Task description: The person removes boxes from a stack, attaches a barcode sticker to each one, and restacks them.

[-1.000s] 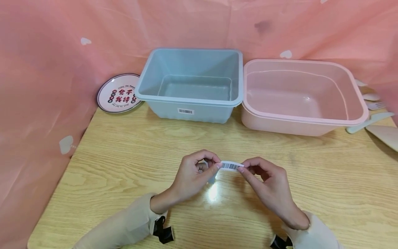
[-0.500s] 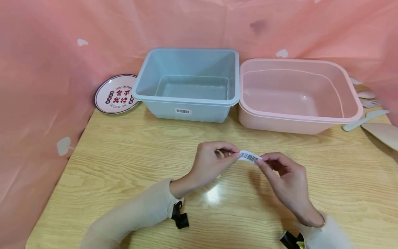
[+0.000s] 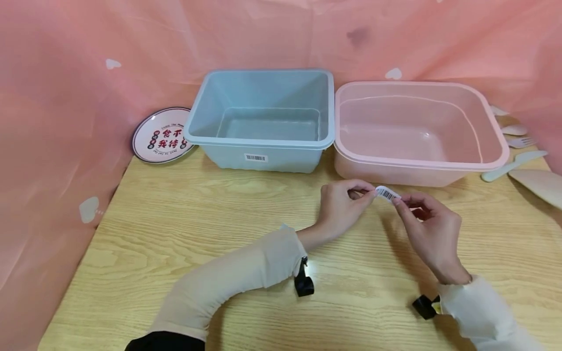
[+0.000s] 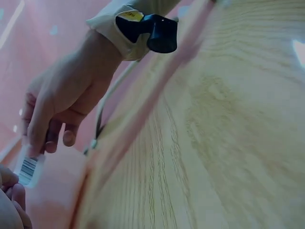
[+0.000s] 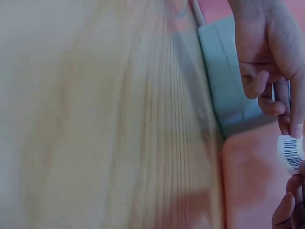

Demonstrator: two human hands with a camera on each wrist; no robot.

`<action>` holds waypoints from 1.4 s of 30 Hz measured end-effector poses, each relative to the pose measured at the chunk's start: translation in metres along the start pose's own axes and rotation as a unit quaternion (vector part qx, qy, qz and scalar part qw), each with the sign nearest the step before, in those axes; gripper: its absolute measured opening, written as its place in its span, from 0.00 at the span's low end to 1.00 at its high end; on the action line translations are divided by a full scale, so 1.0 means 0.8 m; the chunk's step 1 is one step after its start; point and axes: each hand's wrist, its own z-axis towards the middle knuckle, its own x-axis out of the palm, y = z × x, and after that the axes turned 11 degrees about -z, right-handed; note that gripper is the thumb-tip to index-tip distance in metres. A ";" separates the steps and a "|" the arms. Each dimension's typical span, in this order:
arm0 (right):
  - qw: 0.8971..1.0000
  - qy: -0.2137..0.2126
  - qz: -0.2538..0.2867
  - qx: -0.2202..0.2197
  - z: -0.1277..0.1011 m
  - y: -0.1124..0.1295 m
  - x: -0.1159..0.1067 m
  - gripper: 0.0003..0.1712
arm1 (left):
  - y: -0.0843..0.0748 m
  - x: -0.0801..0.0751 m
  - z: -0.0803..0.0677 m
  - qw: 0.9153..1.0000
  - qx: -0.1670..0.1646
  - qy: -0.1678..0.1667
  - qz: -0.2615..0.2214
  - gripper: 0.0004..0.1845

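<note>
A small white barcode sticker (image 3: 386, 193) is stretched between my two hands, just in front of the pink tub (image 3: 386, 171). My left hand (image 3: 341, 207) pinches its left end between thumb and forefinger. The other end is pinched by my right hand (image 3: 432, 234). Black bars face up along the curved strip, and in the right wrist view the sticker (image 5: 290, 153) shows between both sets of fingertips. Left of the pink tub stands a blue-grey tub (image 3: 219, 155) with a similar barcode label (image 3: 256, 158) on its front wall. Inside, both tubs hold nothing visible.
A printed plate (image 3: 160, 152) lies at the back left, partly behind the blue-grey tub. Right of the pink tub are a pale knife (image 3: 511, 167), a fork (image 3: 521, 142), spoons and a wooden spatula (image 3: 537, 185). A small bluish bit peeks out behind the left sleeve.
Both hands have moved right and forward with the barcode sticker, towards the pink tub's front wall. The head view has shifted slightly.
</note>
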 end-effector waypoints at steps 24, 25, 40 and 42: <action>0.996 -0.020 -0.014 0.081 0.040 -0.041 0.013 0.08 | 0.022 0.042 0.020 0.999 -0.032 -0.030 -0.015 0.11; 0.996 -0.022 -0.013 0.082 0.041 -0.042 0.013 0.09 | 0.022 0.043 0.020 0.999 -0.031 -0.030 -0.014 0.12; 0.992 -0.041 0.005 0.121 0.050 -0.051 0.014 0.11 | 0.026 0.049 0.015 0.999 -0.019 -0.018 -0.023 0.14; 0.991 -0.042 0.004 0.125 0.050 -0.052 0.013 0.11 | 0.025 0.049 0.015 0.999 -0.018 -0.016 -0.027 0.13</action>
